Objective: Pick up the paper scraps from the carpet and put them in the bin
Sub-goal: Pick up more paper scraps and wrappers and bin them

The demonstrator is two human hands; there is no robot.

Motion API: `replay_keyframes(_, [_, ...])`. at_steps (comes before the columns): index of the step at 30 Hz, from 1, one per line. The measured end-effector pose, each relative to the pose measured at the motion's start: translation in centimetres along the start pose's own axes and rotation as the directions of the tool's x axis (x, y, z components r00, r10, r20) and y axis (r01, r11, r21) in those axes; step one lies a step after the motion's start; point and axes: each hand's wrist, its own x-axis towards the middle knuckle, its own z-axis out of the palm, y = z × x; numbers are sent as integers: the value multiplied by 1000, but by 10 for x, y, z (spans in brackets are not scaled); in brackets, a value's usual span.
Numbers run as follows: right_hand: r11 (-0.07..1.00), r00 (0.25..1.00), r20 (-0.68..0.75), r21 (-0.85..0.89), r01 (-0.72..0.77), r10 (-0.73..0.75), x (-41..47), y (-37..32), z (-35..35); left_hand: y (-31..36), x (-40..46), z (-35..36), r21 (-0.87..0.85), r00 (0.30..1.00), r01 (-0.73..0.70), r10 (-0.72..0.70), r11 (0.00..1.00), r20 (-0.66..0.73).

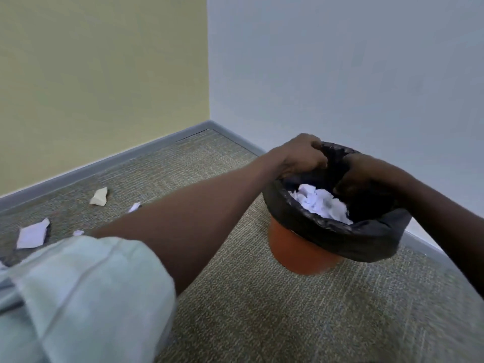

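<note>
Paper (320,203) already fills much of the bin (306,258). Left hand (303,157) grips its black liner (366,238) at the rim; right hand (366,176) curls inside, contents unclear. Several scraps (33,234) remain on the carpet (262,310), well left of the bin.

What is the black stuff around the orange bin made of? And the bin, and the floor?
The crinkly black liner looks like thin plastic film: it wrinkles and shines faintly. The round orange bin seems smooth matte plastic, though that's a guess. The greenish-grey floor looks like woven carpet, showing fine ribbed threads.
</note>
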Motion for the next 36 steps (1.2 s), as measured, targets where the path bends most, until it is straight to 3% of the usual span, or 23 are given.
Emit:
replay_keyframes(3, [993, 995, -95, -119, 3, -14, -1, -10, -5, -2, -8, -16, -154, 997, 1, -12, 988, -71])
replay_keyframes(7, [994, 979, -175, -12, 108, -108, 0, -42, -7, -9, -32, -57, -211, 989, -34, 3, 977, -147])
replay_keyframes(10, [966, 950, -174, -15, 259, -258, -1, -80, -1, -18, -60, -90, -200, 991, -20, -6, 980, -131])
replay_keyframes(15, [885, 882, -85, -7, 465, -464, -7, -159, 26, -52, -119, -154, 2, 983, 81, -80, 997, -166])
replay_keyframes(20, [774, 773, 99, -31, 632, -627, -15, -234, 77, -117, -194, -211, 18, 928, 233, -217, 972, -302])
replay_keyframes(25, [638, 650, 267, -141, 757, -712, -21, -291, 136, -208, -271, -246, -84, 801, 363, -357, 928, -480])
replay_keyframes(28, [549, 581, 359, -196, 812, -731, -17, -315, 180, -266, -321, -246, -192, 664, 423, -447, 886, -600])
replay_keyframes(31, [449, 498, 453, -220, 866, -739, -10, -333, 224, -327, -375, -233, -137, 509, 558, -468, 819, -722])
replay_keyframes(36, [447, 480, 535, -201, 872, -695, -15, -358, 287, -416, -457, -213, -63, 297, 740, -410, 669, -862])
